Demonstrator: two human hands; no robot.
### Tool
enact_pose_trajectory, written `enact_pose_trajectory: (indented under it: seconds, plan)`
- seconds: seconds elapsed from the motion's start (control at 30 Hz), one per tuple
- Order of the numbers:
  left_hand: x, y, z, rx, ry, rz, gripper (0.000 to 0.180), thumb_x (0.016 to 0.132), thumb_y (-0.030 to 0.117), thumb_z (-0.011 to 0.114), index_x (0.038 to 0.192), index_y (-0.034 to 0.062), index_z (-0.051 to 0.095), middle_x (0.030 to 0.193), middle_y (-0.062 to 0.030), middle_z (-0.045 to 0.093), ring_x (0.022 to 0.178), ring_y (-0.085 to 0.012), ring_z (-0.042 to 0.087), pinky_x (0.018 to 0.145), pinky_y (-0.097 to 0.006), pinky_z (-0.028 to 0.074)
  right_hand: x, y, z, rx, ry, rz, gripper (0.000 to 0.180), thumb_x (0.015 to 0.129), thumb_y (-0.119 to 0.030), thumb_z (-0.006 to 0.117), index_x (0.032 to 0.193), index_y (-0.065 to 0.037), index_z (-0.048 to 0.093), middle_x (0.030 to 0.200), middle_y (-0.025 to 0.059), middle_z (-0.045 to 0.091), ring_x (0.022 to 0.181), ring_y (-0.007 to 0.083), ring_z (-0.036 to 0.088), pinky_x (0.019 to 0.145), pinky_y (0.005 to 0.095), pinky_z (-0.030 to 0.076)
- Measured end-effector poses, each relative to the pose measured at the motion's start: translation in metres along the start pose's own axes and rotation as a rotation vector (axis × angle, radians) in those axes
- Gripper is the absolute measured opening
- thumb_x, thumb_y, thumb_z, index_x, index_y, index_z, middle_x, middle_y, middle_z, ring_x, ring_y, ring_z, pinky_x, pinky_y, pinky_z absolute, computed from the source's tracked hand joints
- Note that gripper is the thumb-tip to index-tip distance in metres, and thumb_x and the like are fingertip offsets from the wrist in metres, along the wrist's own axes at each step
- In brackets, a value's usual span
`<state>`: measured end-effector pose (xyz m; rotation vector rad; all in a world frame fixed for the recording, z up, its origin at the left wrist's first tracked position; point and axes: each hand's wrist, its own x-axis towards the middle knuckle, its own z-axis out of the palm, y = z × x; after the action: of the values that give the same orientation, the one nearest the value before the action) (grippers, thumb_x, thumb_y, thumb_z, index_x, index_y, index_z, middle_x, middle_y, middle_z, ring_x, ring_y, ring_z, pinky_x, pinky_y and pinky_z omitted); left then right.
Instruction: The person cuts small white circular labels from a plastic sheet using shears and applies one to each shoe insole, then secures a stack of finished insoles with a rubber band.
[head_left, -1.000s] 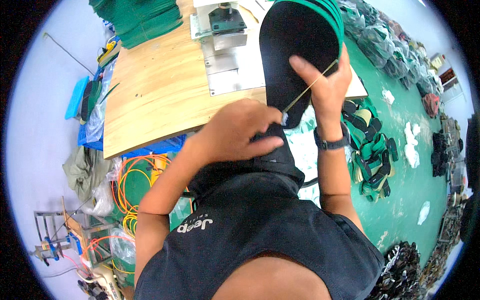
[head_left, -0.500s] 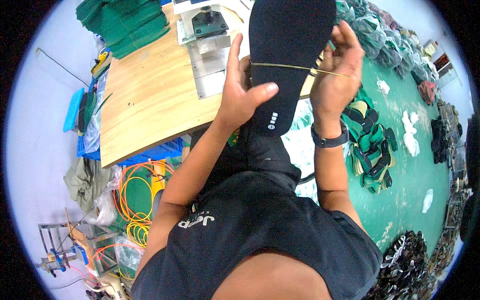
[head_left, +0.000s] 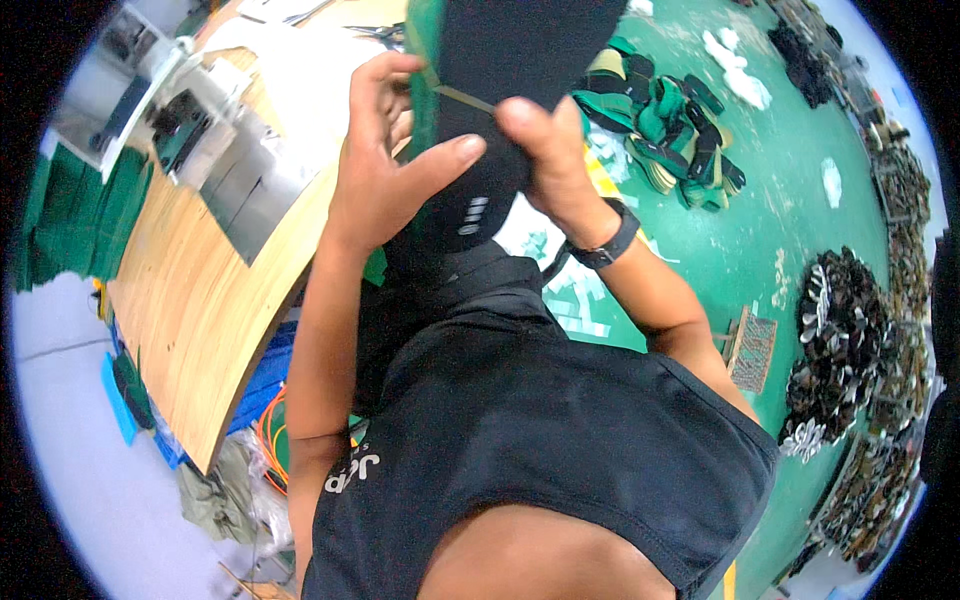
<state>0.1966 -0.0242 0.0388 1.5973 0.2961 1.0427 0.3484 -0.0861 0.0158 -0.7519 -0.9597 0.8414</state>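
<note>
A bundle of black insoles [head_left: 530, 45] with a green edge stands upright in front of me, its narrow heel end low near my lap. A thin tan rubber band [head_left: 465, 98] crosses its face. At the bundle's left side is my left hand [head_left: 375, 170], its fingers curled by the green edge and its thumb lying over the black face. My right hand [head_left: 560, 165] grips the right edge, with the thumb pressed on the face close to the band. The fingers behind the bundle are hidden, and its top runs out of view.
To the left a wooden table [head_left: 170, 330] carries a metal press [head_left: 185, 130] and a stack of green sheets [head_left: 80, 215]. Loose insoles [head_left: 685, 130] lie heaped on the green floor at right. Farther right is a dark pile [head_left: 840, 340] of black-and-white pieces.
My right hand has come in from beside the bundle, where the band was stretched toward it, onto the black face. The bundle has turned, showing its green edge. The view has swung right.
</note>
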Motion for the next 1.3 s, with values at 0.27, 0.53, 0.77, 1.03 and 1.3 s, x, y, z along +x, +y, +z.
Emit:
enact_pose_trajectory:
  seconds: [0.27, 0.53, 0.77, 1.03, 1.3]
  plan:
    - [-0.022, 0.051, 0.095, -0.437, -0.937, 0.380, 0.025, 0.080, 0.022, 0.069, 0.100, 0.0068, 0.063, 0.105, -0.0107, 0.056, 0.092, -0.0295, 0.057, 0.081, -0.040, 0.047, -0.019, -0.003, -0.149, 0.141, 0.597, 0.144, 0.044, 0.088, -0.042, 0.058, 0.113, -0.006, 0.059, 0.101, 0.0080, 0.066, 0.086, 0.0200, 0.065, 0.078, 0.0324, 0.053]
    - [-0.043, 0.071, 0.142, -0.802, -0.719, 0.569, 0.033, 0.079, 0.035, 0.067, 0.091, 0.0046, 0.061, 0.097, -0.0139, 0.059, 0.088, -0.0282, 0.058, 0.076, -0.042, 0.046, -0.079, 0.094, -0.324, 0.149, 0.831, 0.347, 0.038, 0.085, -0.039, 0.061, 0.109, -0.010, 0.060, 0.099, 0.0049, 0.066, 0.090, 0.0209, 0.063, 0.086, 0.0374, 0.050]
    - [-0.039, 0.088, 0.150, -0.662, -0.711, 0.684, 0.024, 0.080, 0.022, 0.063, 0.084, -0.0003, 0.057, 0.081, -0.0099, 0.058, 0.081, -0.0253, 0.059, 0.073, -0.033, 0.049, 0.052, -0.034, -0.414, -0.411, 1.192, -0.027, 0.075, 0.081, -0.055, 0.063, 0.126, 0.002, 0.046, 0.121, 0.0158, 0.055, 0.103, 0.0298, 0.058, 0.087, 0.0480, 0.049]
    - [-0.027, 0.101, 0.066, -0.369, -0.956, 0.511, 0.020, 0.087, 0.023, 0.057, 0.082, 0.0032, 0.055, 0.071, -0.0080, 0.056, 0.069, -0.0260, 0.057, 0.062, -0.036, 0.047, 0.133, -0.020, -0.357, -0.774, 0.719, -0.216, 0.044, 0.091, -0.025, 0.057, 0.122, 0.005, 0.046, 0.115, 0.0168, 0.056, 0.104, 0.0238, 0.057, 0.088, 0.0372, 0.049]
    - [-0.125, 0.121, -0.147, 0.315, 0.032, 0.185, 0.008, 0.084, 0.012, 0.066, 0.081, 0.0050, 0.067, 0.074, -0.0093, 0.067, 0.060, -0.0211, 0.061, 0.052, -0.033, 0.046, 0.064, 0.045, -0.007, -0.573, -0.017, -0.208, 0.042, 0.094, -0.007, 0.051, 0.132, 0.004, 0.036, 0.102, 0.0171, 0.062, 0.084, 0.0184, 0.059, 0.074, 0.0292, 0.049]
